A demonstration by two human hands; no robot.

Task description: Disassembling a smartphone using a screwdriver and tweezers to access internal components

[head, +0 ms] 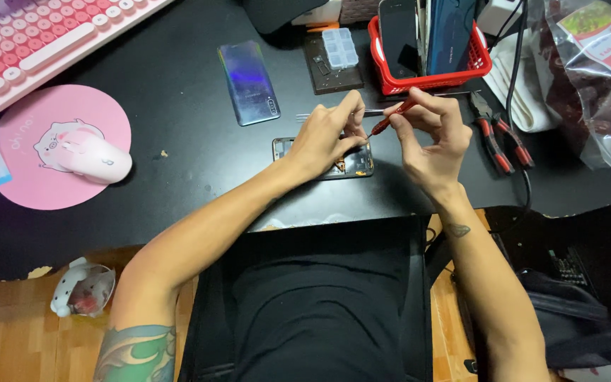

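A person sits at a black desk [178, 92]; near the middle of its front edge lies an opened phone body [353, 164], inner parts up. The left hand [327, 138] rests on it with fingers pressing down, apparently to keep it from sliding, while the right hand [429, 134] pinches a slim red-handled screwdriver [390, 120], tip slanted down towards the phone's upper edge. Tweezers [312, 115] lie just behind the hands, a detached iridescent back cover [249, 81] further back, red-handled pliers [496, 138] towards the right edge.
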